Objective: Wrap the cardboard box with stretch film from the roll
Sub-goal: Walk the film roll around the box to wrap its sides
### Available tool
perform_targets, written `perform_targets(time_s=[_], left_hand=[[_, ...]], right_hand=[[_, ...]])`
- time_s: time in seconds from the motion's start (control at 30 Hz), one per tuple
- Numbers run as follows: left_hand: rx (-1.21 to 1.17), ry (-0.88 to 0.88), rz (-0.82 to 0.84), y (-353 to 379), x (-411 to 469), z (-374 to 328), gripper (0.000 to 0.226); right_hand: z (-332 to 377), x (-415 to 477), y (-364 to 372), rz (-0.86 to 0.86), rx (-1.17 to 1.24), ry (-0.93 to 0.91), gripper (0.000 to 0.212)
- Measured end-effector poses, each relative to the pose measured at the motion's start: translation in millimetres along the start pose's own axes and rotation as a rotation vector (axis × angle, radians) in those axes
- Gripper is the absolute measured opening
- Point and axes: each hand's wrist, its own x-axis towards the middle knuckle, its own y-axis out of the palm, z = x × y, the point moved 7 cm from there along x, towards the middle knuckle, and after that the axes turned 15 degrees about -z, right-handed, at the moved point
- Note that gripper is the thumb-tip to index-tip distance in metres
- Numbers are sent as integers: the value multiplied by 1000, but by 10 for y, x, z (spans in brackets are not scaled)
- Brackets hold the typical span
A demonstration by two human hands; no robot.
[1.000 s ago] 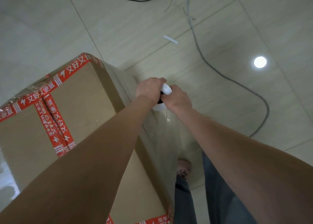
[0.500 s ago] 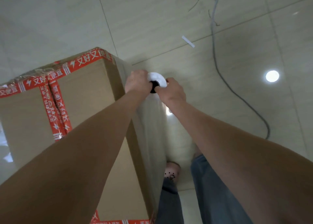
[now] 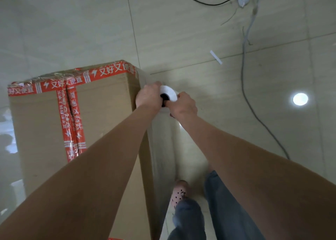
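Cardboard box [image 3: 101, 112] stands on the floor [image 3: 72, 30], film [image 3: 161, 149] stretched down its right side. L hand [image 3: 148, 97] & R hand [image 3: 183, 106] both curl round the roll [image 3: 170, 94] top, at the box's far right corner. Risk, imo: uneven pull, so film tears or slackens at that corner. Cable [image 3: 254, 112] on floor to the right could trip me walking round.

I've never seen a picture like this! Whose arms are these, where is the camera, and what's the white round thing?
No machine here: the camera sits on a person's head, looking down, so you see their own arms. The left hand and right hand both grip a roll of stretch film, upright beside a cardboard box with red tape. Clear film runs from the roll along the box's side. The box stands on a tiled floor, where a cable lies. Below is the person's shoe.
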Motion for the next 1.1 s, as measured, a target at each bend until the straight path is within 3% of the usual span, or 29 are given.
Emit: perform_targets(time_s=[0.17, 0.3, 0.5, 0.6, 0.73, 0.93, 1.1], left_hand=[[74, 294, 6, -87, 30, -238, 42], [120, 396, 37, -90, 83, -302, 40], [183, 493, 41, -200, 245, -443, 25], [143, 431, 24, -269, 350, -405, 23], [-81, 165, 5, -323, 537, -233, 24], [-369, -205, -6, -297, 734, 19, 30], [-354, -178, 19, -299, 820, -23, 30]], right_hand=[[100, -27, -15, -58, -7, -45, 40], [151, -7, -95, -88, -78, -56, 45], [367, 63, -245, -210, -280, -179, 29], [584, 148, -344, -253, -463, -286, 22], [842, 239, -409, -325, -531, -402, 21], [713, 452, -324, -178, -288, -35, 52], [876, 552, -407, -258, -301, -102, 35]])
